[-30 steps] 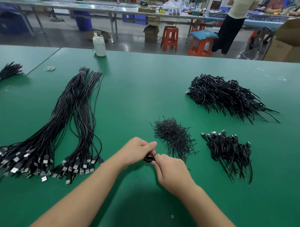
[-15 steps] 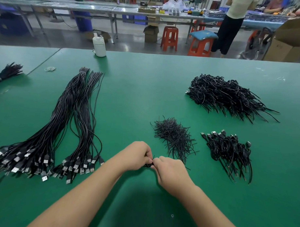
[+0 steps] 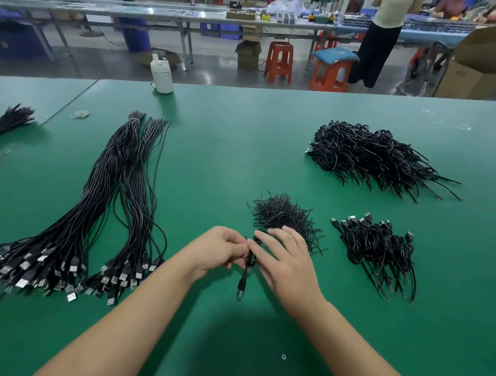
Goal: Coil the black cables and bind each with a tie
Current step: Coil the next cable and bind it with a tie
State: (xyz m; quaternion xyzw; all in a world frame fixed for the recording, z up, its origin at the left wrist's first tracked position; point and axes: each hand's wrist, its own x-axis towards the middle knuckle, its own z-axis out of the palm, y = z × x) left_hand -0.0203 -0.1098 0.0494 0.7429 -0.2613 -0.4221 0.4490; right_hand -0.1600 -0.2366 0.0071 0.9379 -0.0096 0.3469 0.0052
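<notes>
A worker's left hand (image 3: 222,250) grips a small coiled black cable (image 3: 250,259) just above a green counter (image 3: 228,147), fingers curled round the coil so it cannot spring apart while a tie goes on. The right hand (image 3: 283,259) lies against the coil's other side with fingers spread and nearly straight, grasping nothing that can be made out; the coil's plug end (image 3: 241,289) dangles toward the counter.

The layout reads as a production line, by judgement. Uncoiled cables (image 3: 100,210) lie in two long bundles on the left, metal plugs toward the worker, within the left hand's reach. A heap of short black ties (image 3: 282,214) sits just beyond the hands, where the right hand can pick one. Finished coils (image 3: 377,245) are stacked to the right, and a larger black pile (image 3: 366,155) lies farther back (whether of cables or ties cannot be told).

A white bottle (image 3: 161,76) stands at the counter's far edge. No brand, label or legible writing shows on anything; marks on the cardboard boxes (image 3: 476,66) behind are too small to read.
</notes>
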